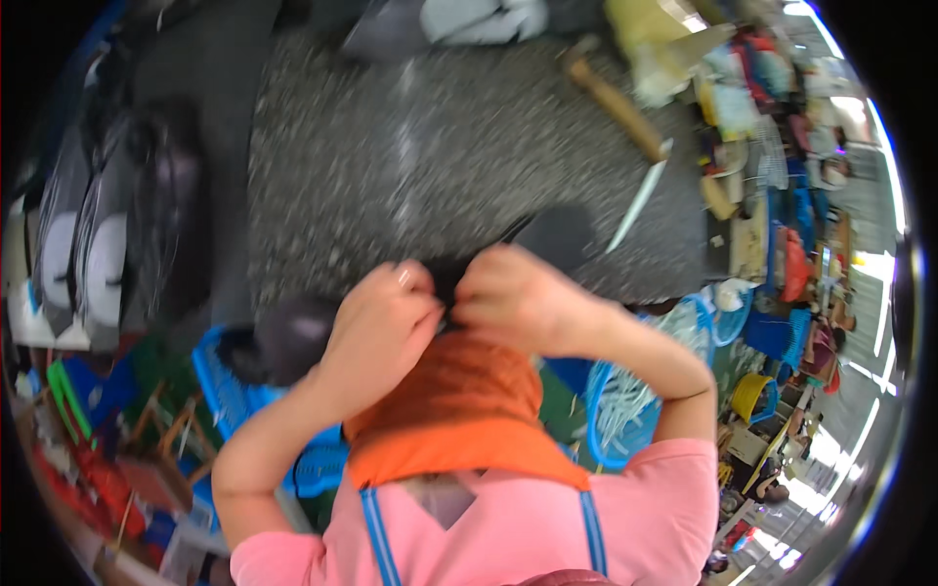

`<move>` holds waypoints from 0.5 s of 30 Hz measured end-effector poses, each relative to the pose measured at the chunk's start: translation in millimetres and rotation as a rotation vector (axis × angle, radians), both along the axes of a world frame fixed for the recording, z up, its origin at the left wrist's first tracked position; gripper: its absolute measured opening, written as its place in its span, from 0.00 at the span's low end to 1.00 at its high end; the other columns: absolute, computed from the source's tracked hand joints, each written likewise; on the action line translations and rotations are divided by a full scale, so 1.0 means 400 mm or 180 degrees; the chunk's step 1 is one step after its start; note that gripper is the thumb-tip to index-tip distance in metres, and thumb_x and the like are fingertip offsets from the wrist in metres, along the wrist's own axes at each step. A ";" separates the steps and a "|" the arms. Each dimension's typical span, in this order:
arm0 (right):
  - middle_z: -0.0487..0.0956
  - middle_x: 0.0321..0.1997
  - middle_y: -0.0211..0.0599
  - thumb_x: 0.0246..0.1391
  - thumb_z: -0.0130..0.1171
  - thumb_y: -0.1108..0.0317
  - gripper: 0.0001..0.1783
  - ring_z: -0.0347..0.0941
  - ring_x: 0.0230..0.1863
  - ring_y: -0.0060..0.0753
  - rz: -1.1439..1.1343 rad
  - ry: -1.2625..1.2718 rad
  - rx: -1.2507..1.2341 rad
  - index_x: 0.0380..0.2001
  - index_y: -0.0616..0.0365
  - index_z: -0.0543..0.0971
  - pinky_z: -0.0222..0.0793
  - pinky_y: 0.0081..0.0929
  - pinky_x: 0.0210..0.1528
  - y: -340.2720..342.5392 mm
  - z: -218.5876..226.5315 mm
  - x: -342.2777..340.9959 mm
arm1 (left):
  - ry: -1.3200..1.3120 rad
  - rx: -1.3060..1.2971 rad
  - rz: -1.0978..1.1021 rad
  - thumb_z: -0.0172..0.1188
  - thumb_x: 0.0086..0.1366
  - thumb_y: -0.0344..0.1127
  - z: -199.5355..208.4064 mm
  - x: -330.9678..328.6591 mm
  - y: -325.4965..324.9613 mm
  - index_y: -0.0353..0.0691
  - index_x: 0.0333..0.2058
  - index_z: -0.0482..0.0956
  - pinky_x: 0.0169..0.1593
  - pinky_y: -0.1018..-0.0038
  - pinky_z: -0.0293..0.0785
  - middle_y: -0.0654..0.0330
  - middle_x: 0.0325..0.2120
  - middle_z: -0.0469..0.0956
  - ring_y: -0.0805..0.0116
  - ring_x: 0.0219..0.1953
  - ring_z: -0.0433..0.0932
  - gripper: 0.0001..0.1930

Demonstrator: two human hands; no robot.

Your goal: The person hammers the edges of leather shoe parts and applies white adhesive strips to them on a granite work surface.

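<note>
Close to my body, at the near edge of the dark grey worktop (pixel 410 146), both hands are curled round a dark, shoe-like thing (pixel 559 237). One rounded end of it sticks out past my right hand (pixel 518 298), over the worktop. Beside my left wrist a dark rounded part (pixel 293 337) also shows; whether it belongs to the same thing I cannot tell. My left hand (pixel 386 317) has its fingers bent inward against the dark material, facing the right hand's fingers. Motion blur and the hands themselves hide what is pinched between them.
A wooden-handled tool (pixel 616 107) lies at the far right, with a thin pale strip (pixel 637 207) by its end. Dark shoes with pale insides (pixel 83 244) stand at left. A blue basket of white strips (pixel 625 420) and a blue crate (pixel 225 391) flank my orange apron (pixel 459 410).
</note>
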State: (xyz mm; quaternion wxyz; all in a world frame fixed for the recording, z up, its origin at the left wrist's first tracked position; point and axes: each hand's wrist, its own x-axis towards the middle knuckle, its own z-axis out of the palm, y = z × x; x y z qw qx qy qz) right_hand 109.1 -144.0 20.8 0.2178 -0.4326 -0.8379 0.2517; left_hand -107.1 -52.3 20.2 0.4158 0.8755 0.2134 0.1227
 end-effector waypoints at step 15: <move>0.70 0.32 0.31 0.47 0.57 0.66 0.06 0.68 0.38 0.31 -0.0037 -0.1125 0.1128 0.27 0.54 0.74 0.63 0.27 0.37 -0.029 -0.031 -0.088 | -0.0314 0.1781 -0.0047 0.58 0.58 0.32 -0.085 -0.108 -0.080 0.40 0.42 0.83 0.54 0.62 0.74 0.56 0.46 0.80 0.57 0.48 0.80 0.13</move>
